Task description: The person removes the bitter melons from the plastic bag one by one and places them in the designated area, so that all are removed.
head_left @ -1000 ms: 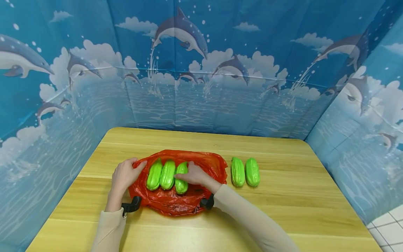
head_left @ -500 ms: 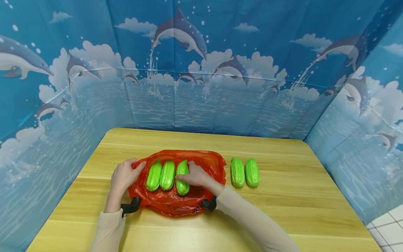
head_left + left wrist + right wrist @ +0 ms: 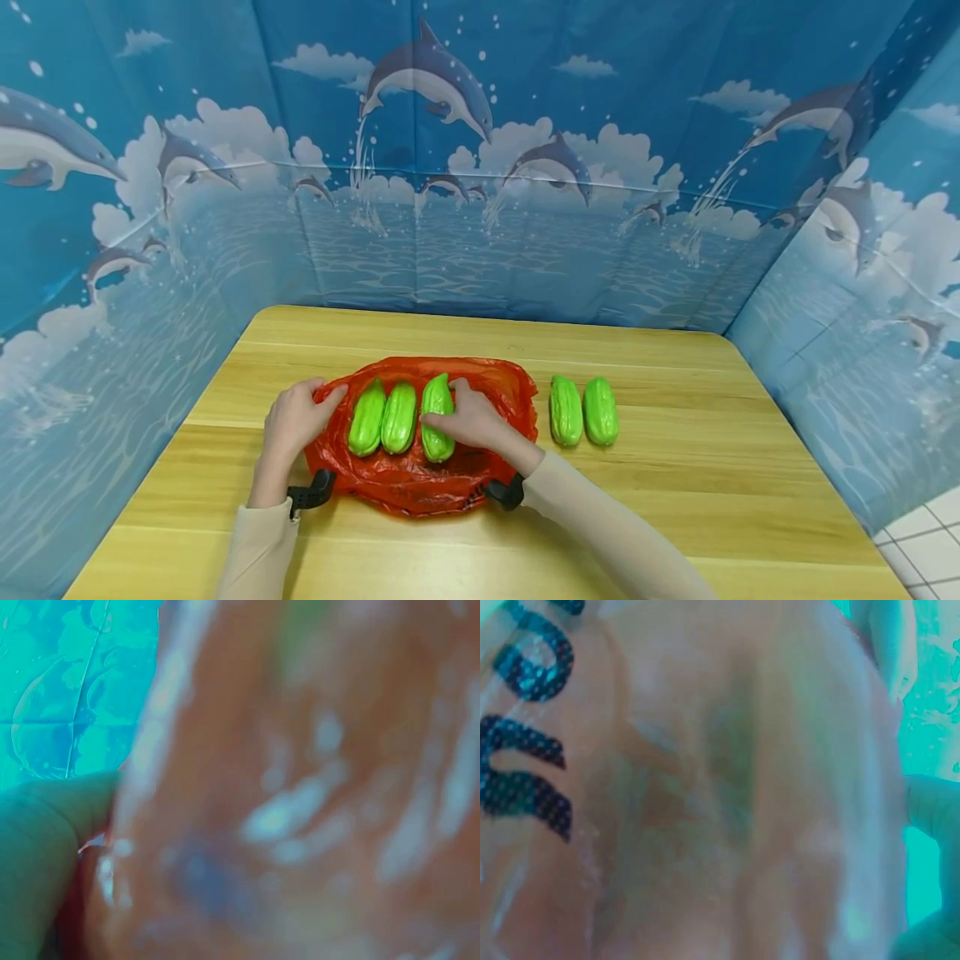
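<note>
Right hand [image 3: 474, 417] grips the nearest green gourd [image 3: 437, 437] from its right, thumb and fingers its width apart. Gourd sits within the red bag [image 3: 401, 483], long axis pointing away from the person. Left hand [image 3: 295, 423], farther off, pinches the bag's left rim.

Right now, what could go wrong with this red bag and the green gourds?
The thin red bag might tear where the left hand grips its rim. The green gourd in the right hand could slip or knock the two gourds beside it. The black wrist mount near the bag's edge may snag it.
</note>
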`<action>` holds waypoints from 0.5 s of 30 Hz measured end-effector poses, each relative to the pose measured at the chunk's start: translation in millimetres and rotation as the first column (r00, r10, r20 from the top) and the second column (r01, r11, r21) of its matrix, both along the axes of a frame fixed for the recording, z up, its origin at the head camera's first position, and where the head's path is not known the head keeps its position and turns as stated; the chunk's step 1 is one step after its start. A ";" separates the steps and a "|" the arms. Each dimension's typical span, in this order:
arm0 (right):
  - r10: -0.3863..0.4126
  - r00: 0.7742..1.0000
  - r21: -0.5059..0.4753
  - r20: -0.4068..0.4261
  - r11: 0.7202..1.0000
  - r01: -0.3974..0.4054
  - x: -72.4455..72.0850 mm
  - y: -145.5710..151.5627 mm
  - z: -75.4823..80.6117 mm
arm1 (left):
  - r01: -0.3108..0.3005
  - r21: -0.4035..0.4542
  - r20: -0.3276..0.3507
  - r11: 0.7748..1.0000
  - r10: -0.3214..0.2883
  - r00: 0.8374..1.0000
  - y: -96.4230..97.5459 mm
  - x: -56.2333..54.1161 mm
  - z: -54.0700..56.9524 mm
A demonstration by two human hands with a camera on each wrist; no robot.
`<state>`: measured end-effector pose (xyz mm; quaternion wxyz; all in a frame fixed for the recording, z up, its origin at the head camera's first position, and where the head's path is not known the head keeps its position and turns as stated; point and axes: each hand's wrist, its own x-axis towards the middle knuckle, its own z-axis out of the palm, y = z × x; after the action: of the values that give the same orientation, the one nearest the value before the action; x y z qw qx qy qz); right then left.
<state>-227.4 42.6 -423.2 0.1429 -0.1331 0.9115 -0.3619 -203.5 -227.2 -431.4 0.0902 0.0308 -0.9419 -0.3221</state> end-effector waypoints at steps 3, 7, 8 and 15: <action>-0.009 1.000 -0.024 -0.018 1.000 0.009 1.7 2.5 1.8 | -0.002 -0.003 -0.005 1.000 0.002 1.000 0.0 0.0 -0.3; -0.020 0.999 -0.066 -0.042 0.998 0.018 3.7 5.7 4.3 | -0.004 -0.010 -0.009 1.000 0.003 1.000 0.2 0.0 -0.8; -0.025 0.999 -0.074 -0.045 0.997 0.021 4.3 6.4 5.3 | -0.003 -0.010 -0.009 1.000 0.003 1.000 0.3 0.2 -0.9; -0.049 0.997 -0.125 -0.061 0.991 0.041 7.8 11.5 10.7 | -0.005 -0.015 -0.007 1.000 0.005 1.000 0.6 0.3 -2.1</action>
<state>-219.6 54.1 -412.5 0.0972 -0.1327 0.8942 -0.4164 -203.2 -226.6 -433.5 0.0946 0.0313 -0.9439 -0.3148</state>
